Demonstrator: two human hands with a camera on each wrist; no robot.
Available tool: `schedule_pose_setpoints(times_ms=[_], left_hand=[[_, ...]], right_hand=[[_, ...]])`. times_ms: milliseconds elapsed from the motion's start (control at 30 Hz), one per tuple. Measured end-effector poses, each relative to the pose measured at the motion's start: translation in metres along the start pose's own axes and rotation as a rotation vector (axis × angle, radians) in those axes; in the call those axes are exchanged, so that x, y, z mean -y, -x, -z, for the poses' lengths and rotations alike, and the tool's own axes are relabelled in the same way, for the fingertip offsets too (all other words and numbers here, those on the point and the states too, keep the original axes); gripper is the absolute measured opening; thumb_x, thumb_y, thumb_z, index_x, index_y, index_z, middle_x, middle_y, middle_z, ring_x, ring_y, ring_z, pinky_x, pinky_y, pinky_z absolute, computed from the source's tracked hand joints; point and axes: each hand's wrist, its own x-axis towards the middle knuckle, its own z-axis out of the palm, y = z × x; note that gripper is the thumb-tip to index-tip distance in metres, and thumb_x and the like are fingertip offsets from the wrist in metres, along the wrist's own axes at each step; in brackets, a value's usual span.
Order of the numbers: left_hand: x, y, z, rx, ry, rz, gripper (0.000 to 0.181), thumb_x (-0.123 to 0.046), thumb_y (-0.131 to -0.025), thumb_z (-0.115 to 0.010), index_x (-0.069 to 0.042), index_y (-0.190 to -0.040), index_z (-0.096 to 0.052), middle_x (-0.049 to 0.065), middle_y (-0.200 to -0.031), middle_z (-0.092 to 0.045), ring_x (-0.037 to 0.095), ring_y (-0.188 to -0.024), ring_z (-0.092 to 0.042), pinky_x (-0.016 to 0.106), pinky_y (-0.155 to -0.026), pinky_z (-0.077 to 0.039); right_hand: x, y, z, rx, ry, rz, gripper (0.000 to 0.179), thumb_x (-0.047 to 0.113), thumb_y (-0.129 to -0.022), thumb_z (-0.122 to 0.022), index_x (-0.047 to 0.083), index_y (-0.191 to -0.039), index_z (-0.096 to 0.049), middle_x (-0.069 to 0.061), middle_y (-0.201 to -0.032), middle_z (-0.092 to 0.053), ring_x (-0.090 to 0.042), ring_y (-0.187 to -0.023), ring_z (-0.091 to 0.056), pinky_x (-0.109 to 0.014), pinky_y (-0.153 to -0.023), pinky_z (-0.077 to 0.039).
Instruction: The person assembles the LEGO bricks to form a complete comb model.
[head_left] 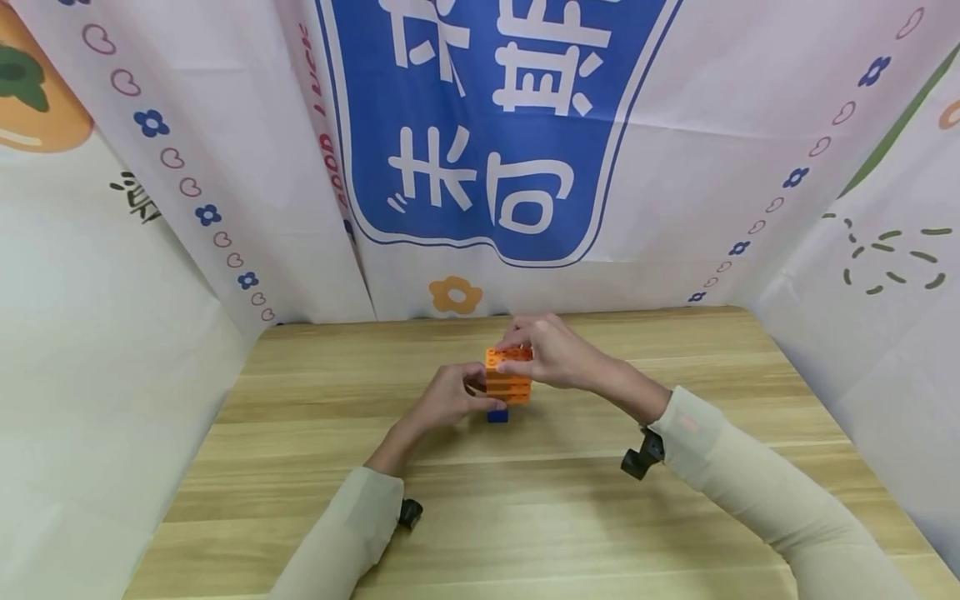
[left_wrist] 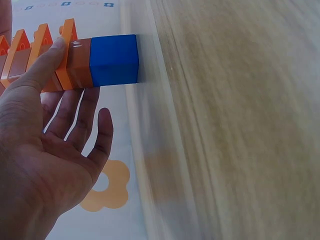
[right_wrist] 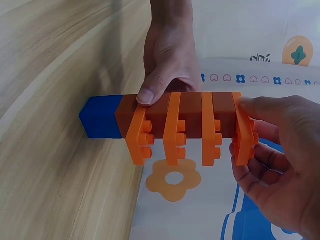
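Observation:
A tower of toy building bricks stands upright on the wooden table. At its foot is a blue brick point(right_wrist: 102, 117), and above that brown bricks point(right_wrist: 191, 107) alternate with wider orange plates point(right_wrist: 207, 135) that stick out to one side, studs up. My left hand point(head_left: 447, 396) grips the tower low down, its thumb at the lowest orange plate and brown brick in the left wrist view. Up at the top, my right hand point(head_left: 558, 354) pinches the uppermost orange plate point(right_wrist: 244, 132) between thumb and fingers.
The wood-grain table point(head_left: 300, 500) reaches back to a printed white cloth point(head_left: 660, 208) with a large blue sign. More white cloth point(head_left: 90, 358) hangs at both sides. Black wrist cameras point(head_left: 643, 454) sit at the sleeve cuffs.

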Motion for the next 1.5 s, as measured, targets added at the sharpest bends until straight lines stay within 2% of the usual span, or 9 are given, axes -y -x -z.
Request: schedule_pose_setpoints(times_ms=[167, 400, 767, 933, 1100, 1300, 1500], left_hand=[[-0.001, 0.0, 0.001, -0.002, 0.0, 0.001, 0.028, -0.018, -0.087, -0.09, -0.01, -0.11, -0.075, 0.0, -0.102, -0.077, 0.014, -0.091, -0.071, 0.031, -0.084, -0.061], [0.0, -0.001, 0.002, 0.002, 0.0, -0.007, 0.029, -0.019, -0.087, -0.09, -0.01, -0.111, -0.075, -0.001, -0.103, -0.077, 0.014, -0.091, -0.071, 0.032, -0.084, -0.061], [-0.001, 0.001, 0.001, 0.013, 0.012, -0.009, 0.034, -0.019, -0.087, -0.09, -0.009, -0.116, -0.075, 0.0, -0.102, -0.077, 0.015, -0.09, -0.071, 0.032, -0.083, -0.061], [-0.001, 0.002, 0.001, 0.006, 0.011, -0.008, 0.035, -0.02, -0.087, -0.09, -0.008, -0.116, -0.075, 0.0, -0.103, -0.077, 0.015, -0.09, -0.071, 0.031, -0.083, -0.061], [0.0, 0.003, 0.002, 0.006, 0.041, -0.019, 0.038, -0.021, -0.088, -0.09, -0.009, -0.12, -0.075, 0.001, -0.106, -0.078, 0.016, -0.093, -0.072, 0.034, -0.085, -0.061], [0.0, 0.005, 0.002, 0.02, 0.078, -0.044, 0.041, -0.023, -0.09, -0.088, -0.01, -0.127, -0.074, 0.002, -0.11, -0.077, 0.017, -0.096, -0.072, 0.036, -0.087, -0.061], [-0.002, 0.004, 0.001, 0.001, 0.092, -0.013, 0.037, -0.024, -0.091, -0.087, -0.008, -0.123, -0.073, 0.003, -0.108, -0.077, 0.018, -0.095, -0.072, 0.034, -0.088, -0.061]], right_hand=[[-0.001, -0.002, 0.001, 0.005, 0.003, 0.004, 0.025, 0.021, -0.093, -0.085, 0.004, -0.111, -0.082, -0.005, -0.099, -0.075, -0.015, -0.082, -0.063, -0.025, -0.068, -0.055], [-0.005, 0.001, 0.0, -0.018, -0.041, 0.007, 0.025, 0.022, -0.093, -0.084, 0.006, -0.113, -0.082, -0.003, -0.101, -0.076, -0.014, -0.086, -0.066, -0.033, -0.076, -0.061], [-0.028, 0.028, -0.013, -0.094, -0.157, 0.037, 0.048, 0.02, -0.09, -0.088, 0.006, -0.133, -0.072, -0.008, -0.13, -0.073, -0.021, -0.112, -0.07, -0.041, -0.089, -0.062], [-0.04, 0.038, -0.023, -0.155, -0.225, 0.1, 0.054, 0.012, -0.087, -0.09, 0.003, -0.136, -0.07, -0.011, -0.132, -0.072, -0.025, -0.114, -0.07, -0.037, -0.085, -0.062], [-0.046, 0.044, -0.033, -0.223, -0.279, 0.158, 0.056, 0.005, -0.084, -0.09, 0.002, -0.136, -0.069, -0.013, -0.13, -0.072, -0.026, -0.112, -0.069, -0.041, -0.082, -0.063], [-0.049, 0.047, -0.043, -0.248, -0.337, 0.139, 0.063, -0.001, -0.082, -0.09, -0.003, -0.139, -0.065, -0.017, -0.131, -0.071, -0.029, -0.109, -0.071, -0.048, -0.081, -0.064], [-0.052, 0.046, -0.047, -0.24, -0.368, 0.116, 0.071, -0.004, -0.081, -0.09, -0.008, -0.144, -0.057, -0.022, -0.132, -0.069, -0.035, -0.104, -0.073, -0.051, -0.08, -0.064]])
